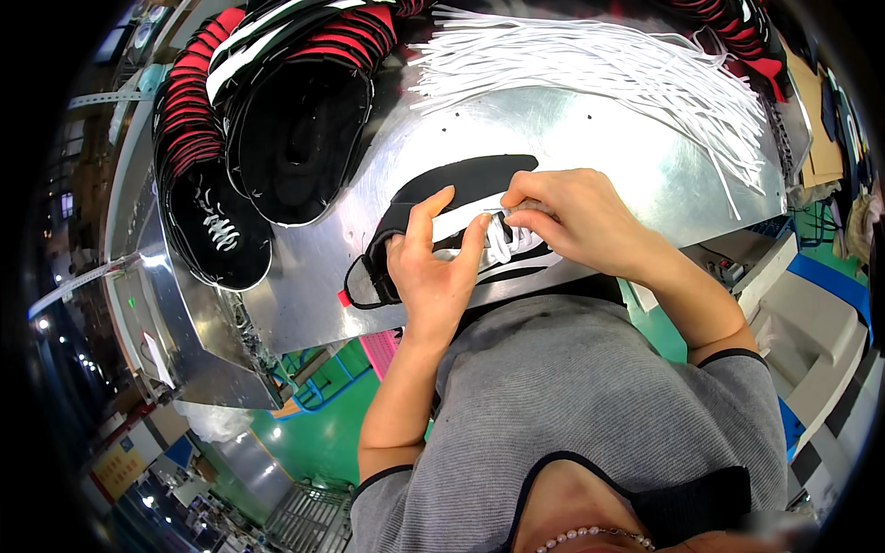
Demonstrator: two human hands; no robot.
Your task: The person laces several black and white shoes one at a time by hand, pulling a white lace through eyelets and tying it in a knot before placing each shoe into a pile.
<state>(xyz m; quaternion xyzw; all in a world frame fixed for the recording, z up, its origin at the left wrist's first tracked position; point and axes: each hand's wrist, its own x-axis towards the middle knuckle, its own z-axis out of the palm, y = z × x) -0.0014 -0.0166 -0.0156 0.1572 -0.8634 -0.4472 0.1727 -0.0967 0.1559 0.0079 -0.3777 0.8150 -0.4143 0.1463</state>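
Observation:
A black shoe upper (461, 184) with white parts lies near the front edge of the metal table. White shoelace (499, 241) runs in crossing rows through its lacing area. My left hand (431, 263) lies on the upper, thumb and fingers spread along the white strip by the lacing. On the other side, my right hand (576, 217) pinches the lace between thumb and forefinger close to the eyelets. The fingertips hide the exact end of the lace.
Stacks of black and red shoe uppers (300, 138) stand at the table's left, one laced white. A wide bundle of loose white laces (590, 60) spreads across the back of the metal table (304, 267). More uppers (737, 28) lie back right. A pale plastic bin (802, 323) stands right.

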